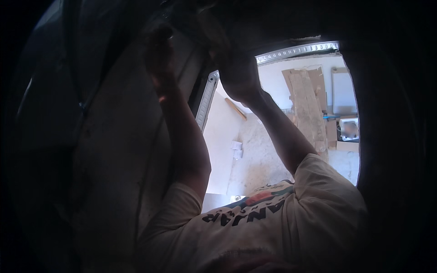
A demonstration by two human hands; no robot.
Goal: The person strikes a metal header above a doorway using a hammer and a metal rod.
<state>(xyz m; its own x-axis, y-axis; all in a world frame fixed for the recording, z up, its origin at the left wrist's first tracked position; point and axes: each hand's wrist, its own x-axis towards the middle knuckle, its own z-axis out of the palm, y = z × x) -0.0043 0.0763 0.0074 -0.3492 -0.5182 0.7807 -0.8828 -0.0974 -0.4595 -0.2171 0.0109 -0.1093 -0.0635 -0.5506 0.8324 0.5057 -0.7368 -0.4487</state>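
Note:
Both of my arms reach up through a ceiling opening into a dark space. My left hand [160, 53] is raised at the upper left and looks curled. Darkness hides its fingertips and anything in them. My right hand [237, 73] is bent at the wrist beside the corner of the opening. Its fingers fade into shadow near a dim, long shape [213, 29] that I cannot identify. Perforated metal profiles edge the opening, one along the far side [297, 51] and one on the left [206, 102], close to my right hand.
Left of my arm stretches a dim, pale panel [112, 153] with a dark seam. A thin cable or rod [82, 105] hangs farther left. Far below, the room floor [259, 153] holds flattened cardboard [307, 102], a wooden strip [235, 108] and an open box [348, 145].

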